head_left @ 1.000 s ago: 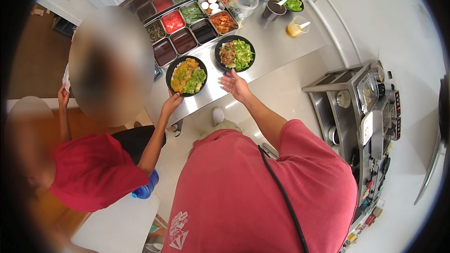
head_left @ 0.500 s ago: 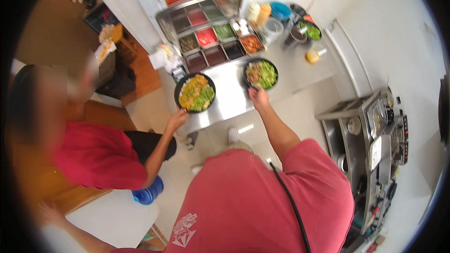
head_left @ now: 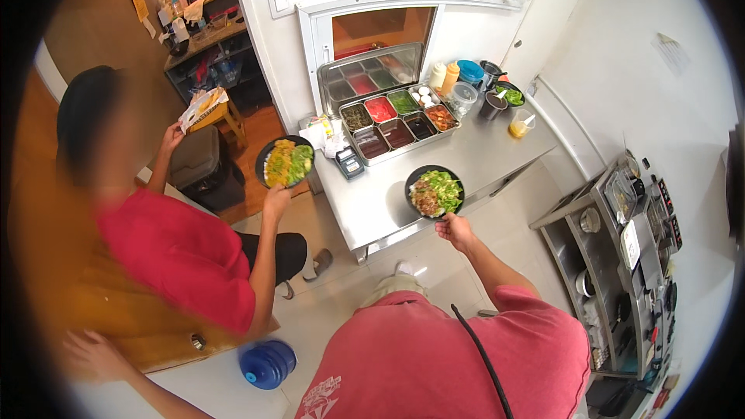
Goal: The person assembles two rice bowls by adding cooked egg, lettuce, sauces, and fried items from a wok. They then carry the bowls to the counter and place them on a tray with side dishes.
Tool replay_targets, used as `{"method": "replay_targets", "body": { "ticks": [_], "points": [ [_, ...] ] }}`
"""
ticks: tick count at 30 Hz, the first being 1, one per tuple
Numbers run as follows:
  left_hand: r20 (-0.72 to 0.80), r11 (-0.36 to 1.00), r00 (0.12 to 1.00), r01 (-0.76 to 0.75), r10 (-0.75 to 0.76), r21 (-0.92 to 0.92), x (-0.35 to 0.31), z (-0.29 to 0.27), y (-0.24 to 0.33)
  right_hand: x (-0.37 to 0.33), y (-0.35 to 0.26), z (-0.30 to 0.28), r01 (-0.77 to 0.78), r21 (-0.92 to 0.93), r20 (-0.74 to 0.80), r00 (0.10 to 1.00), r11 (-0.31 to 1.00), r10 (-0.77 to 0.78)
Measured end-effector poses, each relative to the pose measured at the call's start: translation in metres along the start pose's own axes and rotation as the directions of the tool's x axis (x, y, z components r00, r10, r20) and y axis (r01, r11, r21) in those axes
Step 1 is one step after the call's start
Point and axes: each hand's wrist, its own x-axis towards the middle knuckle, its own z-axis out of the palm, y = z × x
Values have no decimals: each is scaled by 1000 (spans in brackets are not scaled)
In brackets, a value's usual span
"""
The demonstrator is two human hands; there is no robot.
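Observation:
My right hand (head_left: pixel 456 231) is closed on the near rim of a black bowl (head_left: pixel 435 192) at the front edge of the steel counter. The bowl holds chopped lettuce and browned meat, with some white rice at its edge. Whether its base touches the counter is hard to tell. At the far lower left, my left hand (head_left: pixel 97 355) lies with fingers spread against a brown wooden door (head_left: pixel 147 341). A co-worker in a red shirt (head_left: pixel 178 256) carries another black bowl (head_left: pixel 285 161) with yellow-orange food and greens, and a lined food basket (head_left: pixel 203 107) in the other hand.
On the steel counter (head_left: pixel 334 202) stand a lidded topping tray (head_left: pixel 400 126), a card terminal (head_left: pixel 349 161), squeeze bottles (head_left: pixel 445 77) and a cup of yellow sauce (head_left: pixel 521 126). Steel shelving (head_left: pixel 566 240) is at right; a blue water jug (head_left: pixel 267 363) is on the floor at lower left.
The co-worker has lifted their bowl off the counter and swung it left toward the doorway. My right hand keeps its bowl, now nearer the counter's front edge. The view has tilted up.

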Motion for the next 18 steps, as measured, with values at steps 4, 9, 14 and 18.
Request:
{"method": "replay_targets", "body": {
  "ticks": [4,9,14,18],
  "points": [
    [204,998,979,14,-25,54,7,-79,-13,-29,12,53,-112,-194,239,958,974,158],
    [382,951,872,-301,306,-76,-55,9,26,-55,38,155,-115,-436,397,865,893,306],
    [476,895,759,-357,444,-266,-111,24,77,-40,67,258,-34,-572,573,699,819,429],
    [480,787,625,-518,616,-335,-155,47,121,-14,75,341,51,-636,645,584,770,494]
  ]
}}
